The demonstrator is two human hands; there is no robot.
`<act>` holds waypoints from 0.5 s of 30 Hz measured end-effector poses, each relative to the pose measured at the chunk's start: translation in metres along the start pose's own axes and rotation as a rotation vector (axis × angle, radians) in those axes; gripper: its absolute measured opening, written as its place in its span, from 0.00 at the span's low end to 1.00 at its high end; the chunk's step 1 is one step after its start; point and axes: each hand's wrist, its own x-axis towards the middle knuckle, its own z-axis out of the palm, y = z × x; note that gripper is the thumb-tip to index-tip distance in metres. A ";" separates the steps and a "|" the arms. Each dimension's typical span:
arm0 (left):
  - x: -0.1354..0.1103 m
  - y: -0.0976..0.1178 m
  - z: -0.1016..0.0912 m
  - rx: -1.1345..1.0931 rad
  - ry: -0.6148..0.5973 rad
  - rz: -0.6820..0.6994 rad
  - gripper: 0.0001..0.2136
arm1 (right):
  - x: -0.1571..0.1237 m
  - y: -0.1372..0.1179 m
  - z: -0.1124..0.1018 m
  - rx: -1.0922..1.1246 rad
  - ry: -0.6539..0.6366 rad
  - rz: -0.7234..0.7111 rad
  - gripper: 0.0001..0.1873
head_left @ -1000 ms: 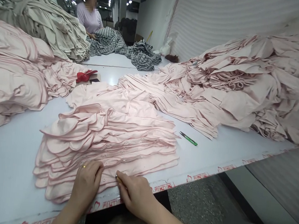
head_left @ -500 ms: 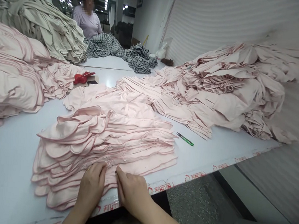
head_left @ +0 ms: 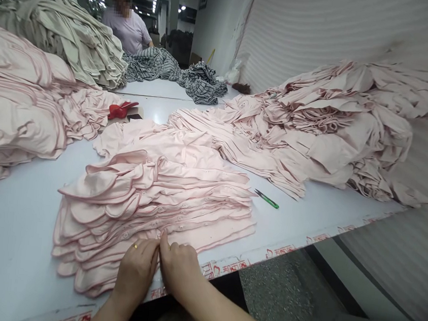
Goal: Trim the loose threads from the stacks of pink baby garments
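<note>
Several pale pink button-up shirts with darker pink piping lie overlapped in front of me, with small buttons along their front strips. My left hand, a ring on one finger, is closed in a pinch on the front strip of the nearest shirt. Right beside it, nearly touching, my right hand pinches the same strip, thumb on top. The bit of cloth between the fingertips is mostly hidden by the fingers. To the right of the shirts lies a pair of green thread snips.
Pink garments are heaped at the right and left. Behind are a grey-green pile, a red object and checked cloth by a person. The table's near edge carries red-printed tape.
My hands have come together along the nearest shirt's strip, the right moving left toward the other hand. At the back, the person has turned and leaned slightly. The view has shifted a little.
</note>
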 end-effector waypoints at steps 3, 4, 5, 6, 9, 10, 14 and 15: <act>0.010 -0.005 0.005 -0.021 -0.007 -0.138 0.08 | -0.015 0.022 -0.015 0.056 -0.050 -0.113 0.34; 0.013 -0.007 0.006 -0.019 -0.013 -0.189 0.08 | -0.019 0.026 -0.019 0.103 -0.058 -0.096 0.33; 0.015 -0.008 0.007 -0.018 -0.019 -0.227 0.08 | -0.021 0.029 -0.022 0.158 -0.055 -0.069 0.31; 0.016 -0.010 0.007 -0.020 -0.027 -0.244 0.08 | -0.021 0.030 -0.025 0.210 -0.039 -0.043 0.28; 0.005 -0.017 -0.004 0.037 -0.026 -0.211 0.08 | -0.015 0.024 -0.025 0.300 0.020 -0.030 0.23; -0.002 -0.021 -0.010 0.106 -0.026 -0.195 0.08 | -0.013 0.021 -0.024 0.318 0.028 -0.047 0.22; -0.025 -0.035 -0.035 0.321 -0.083 -0.146 0.06 | -0.015 0.012 -0.023 0.378 0.003 -0.144 0.18; -0.027 -0.038 -0.039 0.303 -0.079 -0.131 0.07 | -0.016 0.010 -0.022 0.375 -0.003 -0.165 0.18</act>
